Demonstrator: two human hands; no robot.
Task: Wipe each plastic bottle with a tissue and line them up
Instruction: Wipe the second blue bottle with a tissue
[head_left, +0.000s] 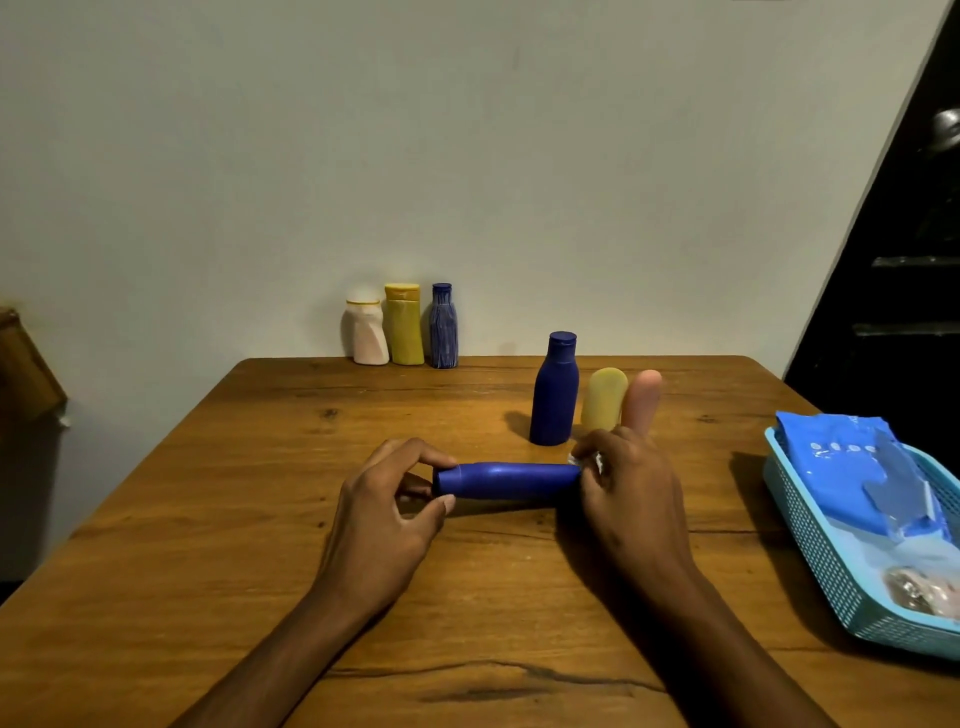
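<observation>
Bottles wait: three (403, 326) stand lined up in the upper middle, done. Left hand (387, 512) pinches the lying blue bottle (506, 480) mid-frame; right hand (626, 486) rubs it with a tissue (584, 460). Three more (595, 397) stay unwiped behind.

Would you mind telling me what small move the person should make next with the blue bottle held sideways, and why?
Probably slide the right hand, which pinches a tissue at one end of the blue bottle, along its body toward the left hand that grips the cap end. The bottle lies level above the table with its middle bare, so that stretch seems yet to be wiped.
</observation>
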